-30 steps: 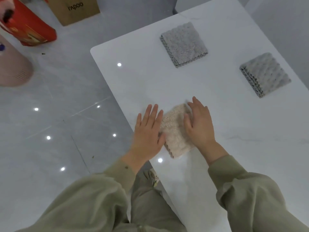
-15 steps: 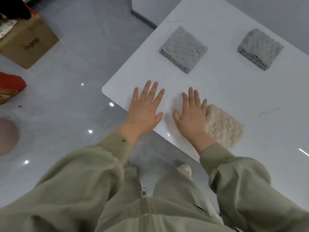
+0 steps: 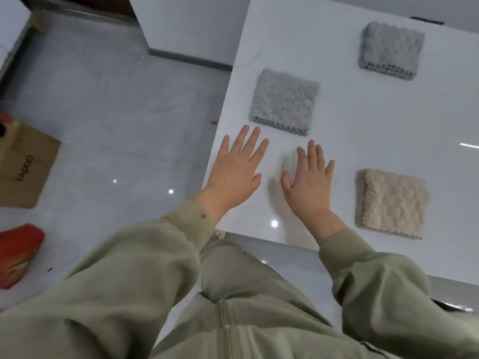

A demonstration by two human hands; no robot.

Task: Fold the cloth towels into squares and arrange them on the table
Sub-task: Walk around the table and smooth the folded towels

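Surface (image 3: 388, 141): white, glossy, carrying three folded towels. Beige towel (image 3: 391, 203) lies flat as a square, off to the right of the right hand (image 3: 308, 185) and its fingers (image 3: 312, 156), with a clear gap between. 0.5 s ago that hand was touching the towel's left edge. Near grey towel (image 3: 283, 101) sits just past the fingertips of both hands, untouched. Far grey towel (image 3: 391, 49) is well beyond the fingers, up and right. Left hand (image 3: 234, 174) is flat over the surface's left edge, fingers straight and spread, holding nothing. Right hand's fingers are straight and slightly apart, also holding nothing. Cannot tell whether the palms touch the surface.
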